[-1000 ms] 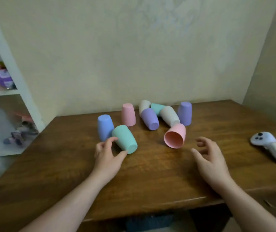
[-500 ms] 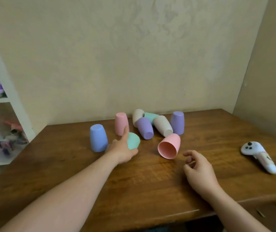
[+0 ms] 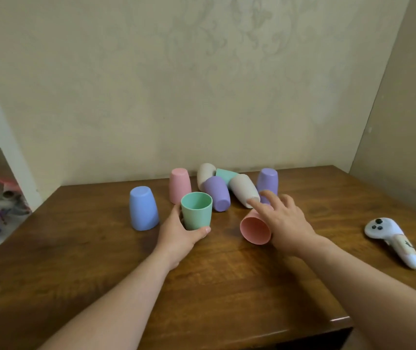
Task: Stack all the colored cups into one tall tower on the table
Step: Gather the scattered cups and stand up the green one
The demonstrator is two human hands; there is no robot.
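On the wooden surface point(image 3: 227, 286), near its middle, the left hand point(image 3: 180, 234) has its grip closed around a green cup point(image 3: 197, 210), held upright with its mouth up, thumb under the base. Just right of it, the right hand point(image 3: 286, 222) rests with fingers spread over a salmon cup point(image 3: 255, 229) lying on its side, mouth toward the camera; the grip is open, not closed on it. A blue cup point(image 3: 143, 208) stands upside down to the left, a pink cup point(image 3: 179, 185) upside down behind the green one. Farther back, a purple cup point(image 3: 217, 193), two beige cups point(image 3: 243, 193) and a teal cup point(image 3: 224, 174) lie tumbled together, touching. Another purple one point(image 3: 267, 180) stands inverted at the right. A white controller point(image 3: 391, 239) lies well apart on the right.
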